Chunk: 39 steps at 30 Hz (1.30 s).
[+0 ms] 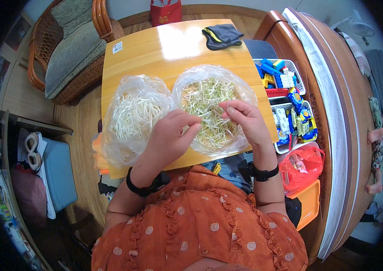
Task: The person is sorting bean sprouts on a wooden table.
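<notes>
Two clear plastic bags stand open side by side on a wooden table. Long white bean sprouts (137, 113) fill the left plastic bag (120, 152). In the right plastic bag (247, 93) lies a looser heap of bean sprouts with greenish ends (211, 88) and brownish bits. My left hand (174, 133) is over the gap between the bags, thumb and index fingertips close together at the heap's near edge. Above the right side of that heap, my right hand (245, 118) has its thumb and fingers pinched together. Whether either pinch holds a sprout is too small to tell.
A folded grey cloth (222, 35) lies at the wooden table's (137, 50) far right corner. Beside its right edge are a basket of toy bricks (281, 78), a basket of wrapped packets (294, 123) and a red plastic bag (301, 164). A wicker armchair (76, 57) stands far left. Another person's bare feet (375, 135) show at right.
</notes>
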Each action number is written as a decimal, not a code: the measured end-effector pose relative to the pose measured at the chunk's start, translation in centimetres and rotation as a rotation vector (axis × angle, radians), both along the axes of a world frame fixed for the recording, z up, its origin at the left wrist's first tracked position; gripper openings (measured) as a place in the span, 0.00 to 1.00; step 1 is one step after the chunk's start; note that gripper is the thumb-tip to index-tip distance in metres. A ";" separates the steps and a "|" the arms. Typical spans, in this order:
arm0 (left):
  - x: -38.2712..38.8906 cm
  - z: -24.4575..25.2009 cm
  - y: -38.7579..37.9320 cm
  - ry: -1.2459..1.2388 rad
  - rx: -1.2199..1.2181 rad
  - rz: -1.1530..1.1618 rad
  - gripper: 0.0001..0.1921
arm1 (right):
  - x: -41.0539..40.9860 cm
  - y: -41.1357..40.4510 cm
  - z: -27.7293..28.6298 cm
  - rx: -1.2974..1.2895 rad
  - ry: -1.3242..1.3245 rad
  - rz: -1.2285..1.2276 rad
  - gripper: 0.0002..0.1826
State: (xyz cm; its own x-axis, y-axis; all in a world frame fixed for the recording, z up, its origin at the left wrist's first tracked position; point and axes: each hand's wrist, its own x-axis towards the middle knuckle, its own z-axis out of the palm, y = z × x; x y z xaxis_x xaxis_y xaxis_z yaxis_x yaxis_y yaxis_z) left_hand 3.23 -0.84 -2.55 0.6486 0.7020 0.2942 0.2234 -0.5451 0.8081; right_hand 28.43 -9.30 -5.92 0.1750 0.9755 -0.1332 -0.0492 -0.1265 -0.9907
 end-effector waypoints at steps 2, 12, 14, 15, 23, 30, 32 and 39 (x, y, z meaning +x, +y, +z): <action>0.5 -0.2 -0.2 -0.007 0.025 -0.007 0.07 | -0.4 0.2 0.2 0.005 0.017 0.009 0.16; 0.3 -0.5 -0.4 0.026 -0.035 0.005 0.06 | -1.5 0.4 -0.1 0.153 -0.723 -0.206 0.15; 0.2 -0.5 -0.3 0.022 -0.009 0.008 0.06 | -2.0 0.6 -1.0 0.260 -0.881 -0.155 0.09; 0.1 -0.5 -0.3 0.023 -0.010 0.008 0.06 | -2.6 0.7 -1.1 0.259 -0.880 -0.155 0.09; -0.6 -0.2 -0.1 -0.031 -0.106 0.117 0.05 | -3.6 1.3 -0.7 0.147 -0.780 -0.044 0.07; 0.5 -1.6 -0.5 -0.078 -0.066 0.080 0.07 | -2.2 0.6 0.0 -0.044 -0.004 0.059 0.07; 1.4 -1.2 -0.6 -0.071 -0.146 0.027 0.07 | -2.6 0.5 0.6 -0.039 0.086 0.112 0.07; 2.1 -1.5 -0.3 -0.165 -0.060 -0.054 0.06 | -2.0 0.1 -0.4 -0.076 0.317 0.244 0.10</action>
State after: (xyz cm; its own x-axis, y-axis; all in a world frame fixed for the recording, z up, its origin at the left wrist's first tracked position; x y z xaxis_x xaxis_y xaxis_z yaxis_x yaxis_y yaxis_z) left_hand 5.31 -1.15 -4.03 0.6319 0.6872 0.3585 0.0570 -0.5025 0.8627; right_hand 26.42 -9.19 -6.35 -0.1213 0.9686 -0.2169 -0.3099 -0.2446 -0.9188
